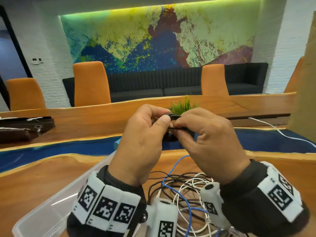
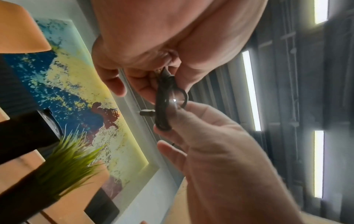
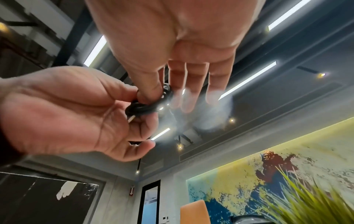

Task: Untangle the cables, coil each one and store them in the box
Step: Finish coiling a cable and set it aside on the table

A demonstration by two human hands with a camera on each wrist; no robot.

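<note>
The black cable (image 1: 172, 122), wound into a small tight coil, is held in the air between both hands, above the surface (image 1: 42, 178) and forward of the loose tangle (image 1: 184, 189). The coil's long axis runs roughly left to right across the body in the head view, so each hand takes one end of it: the left hand (image 1: 142, 144) pinches it with thumb and curled fingers (image 1: 153, 110) from the left, and the right hand (image 1: 208, 141) nips its other end between thumb and forefinger while its remaining fingers (image 3: 193, 84) stand out straight and spread. A short plug end (image 2: 147, 113) sticks out sideways from the coil in the left wrist view, which suggests the tail is being tucked or wrapped; the motion blur makes that hard to confirm. The clear plastic box (image 1: 51, 199) lies below and to the left, directly under the left wrist, so the left hand is the nearer one for dropping the coil in, and the move would be down and back toward the body. The cable looks thin, matte, rubbery and springy, likely to unwind if released loosely. The tangle is a mix of thin white, black and blue (image 1: 177, 168) leads, limp and looped over one another on glossy wood with a blue resin band (image 1: 68, 147).
</note>
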